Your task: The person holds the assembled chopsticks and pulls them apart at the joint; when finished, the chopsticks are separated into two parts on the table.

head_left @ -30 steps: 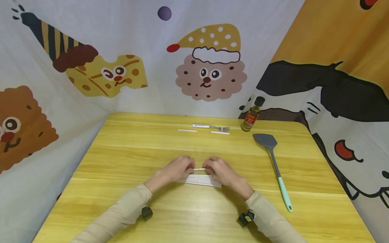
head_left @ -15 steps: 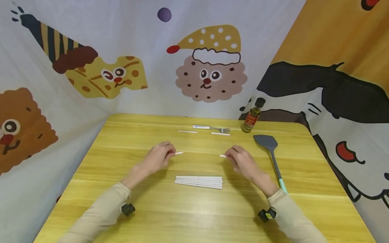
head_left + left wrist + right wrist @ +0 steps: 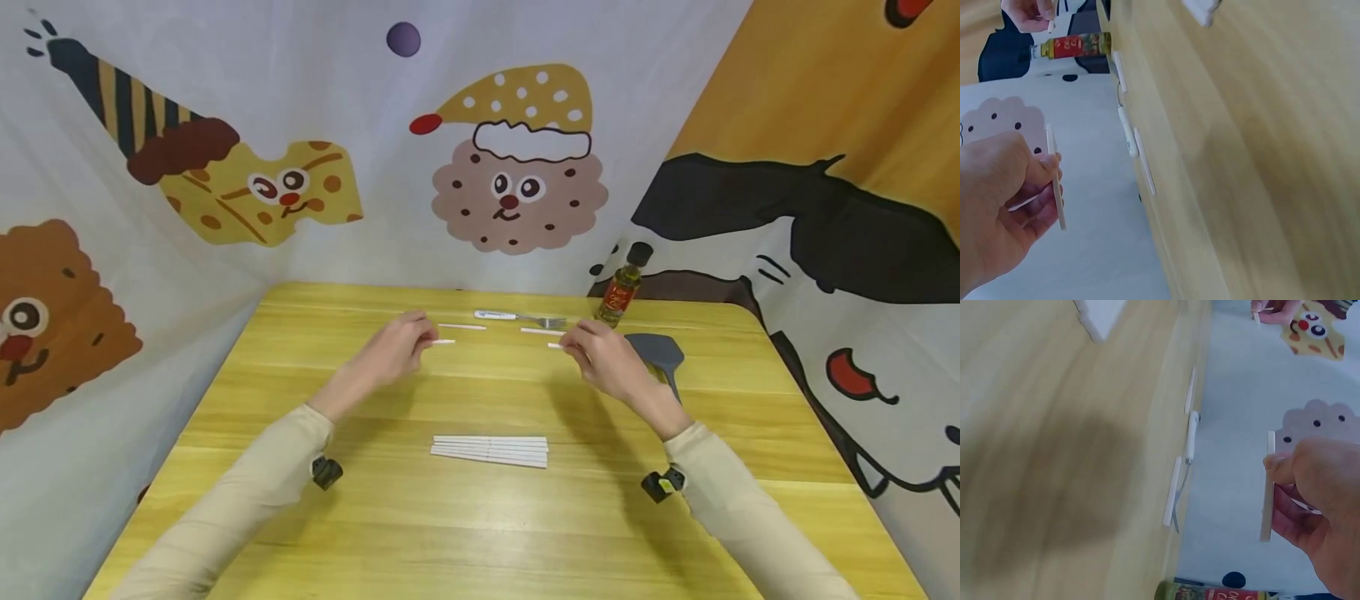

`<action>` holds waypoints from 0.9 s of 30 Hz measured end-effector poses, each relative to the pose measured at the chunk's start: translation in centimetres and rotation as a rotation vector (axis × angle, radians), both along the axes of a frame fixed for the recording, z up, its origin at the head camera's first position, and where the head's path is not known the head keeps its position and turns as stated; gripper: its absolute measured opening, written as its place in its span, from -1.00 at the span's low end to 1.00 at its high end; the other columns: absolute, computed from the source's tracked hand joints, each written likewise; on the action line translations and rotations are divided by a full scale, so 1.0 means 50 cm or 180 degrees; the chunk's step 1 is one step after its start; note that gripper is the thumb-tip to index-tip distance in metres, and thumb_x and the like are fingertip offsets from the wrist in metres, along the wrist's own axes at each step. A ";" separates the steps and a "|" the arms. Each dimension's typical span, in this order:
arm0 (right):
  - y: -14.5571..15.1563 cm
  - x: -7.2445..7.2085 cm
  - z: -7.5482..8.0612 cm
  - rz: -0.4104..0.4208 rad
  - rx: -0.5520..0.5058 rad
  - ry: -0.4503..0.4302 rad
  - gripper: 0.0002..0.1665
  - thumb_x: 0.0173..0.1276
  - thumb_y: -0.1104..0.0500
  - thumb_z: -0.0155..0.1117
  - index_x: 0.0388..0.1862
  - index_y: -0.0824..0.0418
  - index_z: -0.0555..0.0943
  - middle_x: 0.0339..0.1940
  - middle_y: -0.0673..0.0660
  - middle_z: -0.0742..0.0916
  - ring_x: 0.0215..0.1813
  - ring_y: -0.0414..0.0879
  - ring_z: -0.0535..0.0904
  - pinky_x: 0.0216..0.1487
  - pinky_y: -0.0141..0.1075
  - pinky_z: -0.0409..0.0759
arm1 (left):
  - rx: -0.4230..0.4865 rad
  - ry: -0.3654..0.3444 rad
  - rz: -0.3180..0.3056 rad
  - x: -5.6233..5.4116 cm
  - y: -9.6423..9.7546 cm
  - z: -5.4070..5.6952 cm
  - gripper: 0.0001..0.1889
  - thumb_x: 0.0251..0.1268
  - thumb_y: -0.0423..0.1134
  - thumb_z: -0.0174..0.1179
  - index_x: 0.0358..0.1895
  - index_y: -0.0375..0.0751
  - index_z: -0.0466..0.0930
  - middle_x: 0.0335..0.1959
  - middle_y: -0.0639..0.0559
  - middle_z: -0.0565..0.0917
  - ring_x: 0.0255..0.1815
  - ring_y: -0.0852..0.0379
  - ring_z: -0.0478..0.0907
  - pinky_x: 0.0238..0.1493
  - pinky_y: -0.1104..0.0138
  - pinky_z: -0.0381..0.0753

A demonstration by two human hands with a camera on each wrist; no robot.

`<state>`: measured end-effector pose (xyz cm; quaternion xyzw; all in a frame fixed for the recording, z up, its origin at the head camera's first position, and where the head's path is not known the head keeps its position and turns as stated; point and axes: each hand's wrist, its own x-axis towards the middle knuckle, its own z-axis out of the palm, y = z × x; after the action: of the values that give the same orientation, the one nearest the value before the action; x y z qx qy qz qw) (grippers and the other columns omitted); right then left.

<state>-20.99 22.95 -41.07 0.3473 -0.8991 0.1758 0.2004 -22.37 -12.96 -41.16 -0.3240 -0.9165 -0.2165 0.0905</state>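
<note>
here on the head feed, the left hand [image 3: 397,346] pinches one short white stick, the left held stick [image 3: 444,342], between thumb and fingers, and the right hand [image 3: 611,358] pinches its partner, the right held stick [image 3: 555,346]. i've got both up in the air, shadows falling on the wooden tabletop [image 3: 337,521] nearer me. now the relation i care about: two more sticks lie just beyond, far side of the held pair. the left lying stick [image 3: 462,327] is nearer the left hand, the right lying stick [image 3: 542,332] nearer the right, with the fork [image 3: 497,315] just behind them. long axes: all four run side to side, roughly parallel to the table's far edge. the held sticks' inner ends point at each other across a wide gap; the wrist feeds show each poking out both sides of its pinch. whether any tip tapers, i can't tell. back toward me, well apart, the white stick row [image 3: 489,451] lies crosswise too.
</note>
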 end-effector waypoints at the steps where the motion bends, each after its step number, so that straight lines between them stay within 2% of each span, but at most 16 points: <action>1: -0.001 -0.009 0.001 -0.0037 0.0019 -0.0027 -0.95 0.33 0.38 0.38 -0.25 0.29 0.73 -0.32 0.16 0.70 -0.37 -0.04 0.62 -0.40 -0.19 0.62 | 0.0001 -0.0011 0.0002 -0.009 0.003 0.001 -0.89 0.37 -0.52 0.19 -0.18 -0.35 0.70 -0.23 -0.11 0.66 -0.21 0.01 0.64 -0.18 0.26 0.72; 8: -0.012 -0.067 -0.005 -0.0178 0.0057 -0.0282 -0.91 0.39 0.33 0.34 -0.18 0.30 0.74 -0.25 0.20 0.72 -0.29 0.02 0.66 -0.29 -0.13 0.69 | -0.0022 -0.0246 0.0062 -0.065 0.032 -0.004 -0.85 0.38 -0.51 0.18 -0.12 -0.35 0.72 -0.19 -0.13 0.69 -0.17 0.00 0.65 -0.11 0.23 0.72; 16: -0.030 -0.113 -0.026 -0.0245 -0.0004 -0.0412 -0.92 0.37 0.32 0.37 -0.19 0.28 0.75 -0.28 0.20 0.74 -0.26 0.04 0.66 -0.22 -0.11 0.69 | -0.0051 -0.0477 0.0102 -0.110 0.061 -0.015 -0.85 0.38 -0.47 0.20 -0.09 -0.29 0.72 -0.17 -0.12 0.72 -0.14 0.00 0.66 -0.07 0.23 0.71; 21: -0.037 -0.137 -0.048 -0.0299 0.0023 -0.0528 -0.92 0.34 0.34 0.38 -0.22 0.30 0.76 -0.29 0.21 0.75 -0.28 0.05 0.67 -0.23 -0.11 0.69 | -0.0063 -0.0564 0.0129 -0.135 0.072 -0.037 -0.85 0.36 -0.48 0.22 -0.11 -0.30 0.73 -0.18 -0.13 0.72 -0.13 -0.02 0.65 -0.04 0.22 0.70; 27: -0.047 -0.159 -0.080 -0.0459 0.0251 -0.0779 -0.90 0.39 0.32 0.35 -0.19 0.25 0.78 -0.26 0.17 0.74 -0.22 0.03 0.67 -0.18 -0.14 0.70 | -0.0106 -0.0852 0.0185 -0.160 0.080 -0.070 -0.82 0.35 -0.49 0.19 -0.08 -0.29 0.73 -0.15 -0.13 0.71 -0.10 -0.01 0.64 0.01 0.23 0.69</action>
<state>-28.91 20.59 -45.08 0.2654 -0.9456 0.1665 0.0876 -30.35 -8.96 -44.66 -0.2670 -0.9328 -0.2399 -0.0318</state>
